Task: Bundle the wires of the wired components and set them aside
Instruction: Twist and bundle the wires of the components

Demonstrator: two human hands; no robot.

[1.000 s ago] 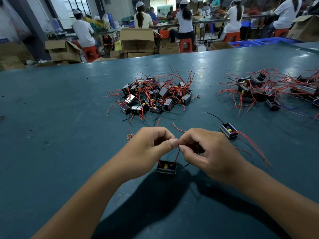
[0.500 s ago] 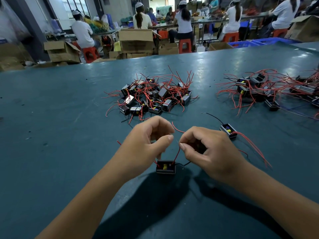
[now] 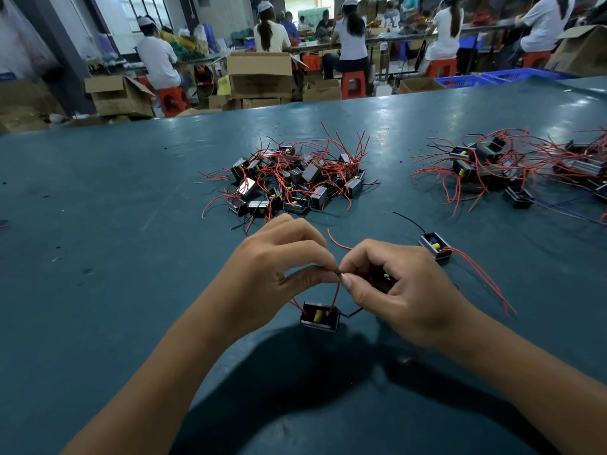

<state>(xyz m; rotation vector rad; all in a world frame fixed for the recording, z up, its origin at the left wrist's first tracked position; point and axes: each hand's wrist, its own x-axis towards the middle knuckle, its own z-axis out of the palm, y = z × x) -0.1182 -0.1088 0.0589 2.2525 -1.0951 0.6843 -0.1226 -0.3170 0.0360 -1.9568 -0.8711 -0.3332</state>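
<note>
**Two Hands Pinched the Red Wires Together**

The left hand (image 3: 279,274) and the right hand (image 3: 400,290) met fingertip to fingertip. Both pinched the thin red wires (image 3: 335,293) of a small black box component with a yellow part inside (image 3: 320,318). The little box hung just below the pinch, close to the teal table top (image 3: 98,257). A thin black wire (image 3: 353,312) ran from the box under the right hand.

Half a second earlier the hands had a small gap between them. Now the gap was gone and the thumbs nearly touched. That likely meant the wires were being twisted or tied into one bundle. The bundle did not look finished yet, and the box was not set aside.

Just right of the grip lay another small black box with long red wires (image 3: 435,246), loose on the table. Beyond the grip sat a big pile of black boxes with tangled red wires (image 3: 292,178). Far right of the grip was a second pile of wired boxes (image 3: 492,165). Past the table, people in white caps (image 3: 349,31) sat working.
</note>
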